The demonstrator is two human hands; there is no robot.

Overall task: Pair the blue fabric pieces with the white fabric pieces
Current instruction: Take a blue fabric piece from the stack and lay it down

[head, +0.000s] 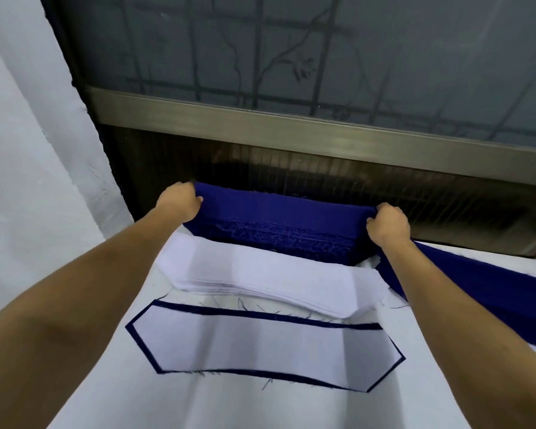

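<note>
At the far edge of the white-covered table lies a stack of blue fabric pieces, deep royal blue, its near face showing many thin layers with frayed, fuzzy thread ends. The top blue piece is smooth and stretched between the person's two hands. The left hand has its fingers curled over the piece's left end and grips it. The right hand grips the right end the same way, with the knuckles turned toward the camera. Just in front of the blue stack, touching it, sits a stack of white fabric pieces, long with clipped corners, its edges fanned slightly at the near side. Nearer still lies one white piece laid flat on a blue piece of the same long, clipped-corner shape, so that only a thin blue border shows around it, with loose blue threads straying from the edge. A long blue cloth runs along the right side beneath the right forearm. Behind the table stands a frosted window above a metal frame.
</note>
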